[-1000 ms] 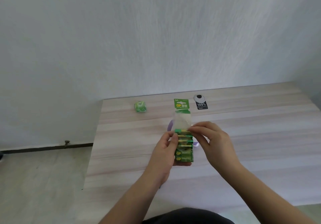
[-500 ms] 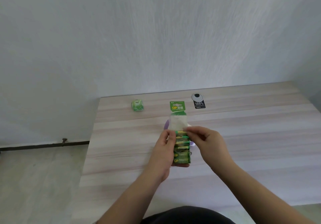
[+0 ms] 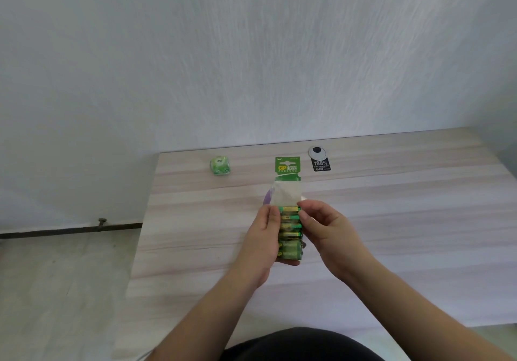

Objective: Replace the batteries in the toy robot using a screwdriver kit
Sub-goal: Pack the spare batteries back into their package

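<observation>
The wooden table [image 3: 391, 220] carries a green cube [image 3: 220, 166] near its far left corner; above its middle the left hand [image 3: 264, 237] grips the battery pack [image 3: 290, 232]; the right hand [image 3: 324, 226] pinches its top battery [image 3: 289, 208]; a hard tug could scatter batteries off the near edge.

The right hand [image 3: 326, 229] has shifted left onto the battery pack [image 3: 289, 234]. Its fingertips now pinch the pack's top right edge.
</observation>
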The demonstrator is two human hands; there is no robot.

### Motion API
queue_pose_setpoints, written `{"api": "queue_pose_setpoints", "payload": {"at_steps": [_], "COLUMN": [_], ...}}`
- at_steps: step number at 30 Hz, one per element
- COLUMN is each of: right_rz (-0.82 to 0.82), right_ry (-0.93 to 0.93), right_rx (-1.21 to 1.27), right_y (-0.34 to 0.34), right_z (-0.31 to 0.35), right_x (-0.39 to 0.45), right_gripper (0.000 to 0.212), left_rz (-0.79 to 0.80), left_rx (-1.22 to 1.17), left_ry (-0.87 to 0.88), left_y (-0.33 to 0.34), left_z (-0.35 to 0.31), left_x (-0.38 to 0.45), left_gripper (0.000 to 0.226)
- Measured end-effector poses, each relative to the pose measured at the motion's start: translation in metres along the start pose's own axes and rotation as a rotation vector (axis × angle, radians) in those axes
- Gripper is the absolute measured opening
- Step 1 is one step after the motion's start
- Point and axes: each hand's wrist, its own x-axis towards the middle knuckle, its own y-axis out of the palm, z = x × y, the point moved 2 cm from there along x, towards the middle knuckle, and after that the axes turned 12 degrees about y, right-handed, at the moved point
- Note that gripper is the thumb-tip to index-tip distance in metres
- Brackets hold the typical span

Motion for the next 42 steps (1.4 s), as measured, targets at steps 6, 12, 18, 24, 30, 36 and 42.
{"api": "queue_pose_setpoints", "payload": {"at_steps": [6, 12, 18, 24, 30, 36, 42], "right_rz": [-0.124, -0.312, -0.331, -0.304, -0.259, -0.248, -0.131], "right_ry": [-0.124, -0.232, -0.259, -0.236, -0.24, -0.218, -0.207], "right_rx": [-0.148, -0.409, -0.511, -0.766, -0.874, -0.786, -0.788], "right_y": [0.002, 0.002, 0.002, -0.007, -0.002, -0.006, -0.006], "right_z": [0.0, -0.014, -0.009, -0.008, -0.005, 0.001, 0.002], "right_x": [-0.008, -0.017, -0.018, -0.016, -0.021, -0.02, -0.022], "right_gripper": [0.017, 0.019, 0.024, 0.02, 0.02, 0.013, 0.024], "left_rz": [-0.003, -0.044, -0.051, -0.061, -0.061, -0.052, -0.048], "left_rx": [0.028, 0.028, 0.038, 0.001, -0.013, -0.049, -0.045], "left_ry": [0.002, 0.014, 0.011, -0.076, -0.088, -0.057, -0.058], "left_y": [0.001, 0.005, 0.006, 0.004, 0.003, 0.006, 0.007], "left_z": [0.002, 0.002, 0.005, 0.012, 0.016, 0.014, 0.013], "left_x": [0.001, 0.001, 0.002, -0.005, -0.006, -0.005, -0.005], "left_gripper": [0.035, 0.034, 0.033, 0.029, 0.032, 0.033, 0.033]}}
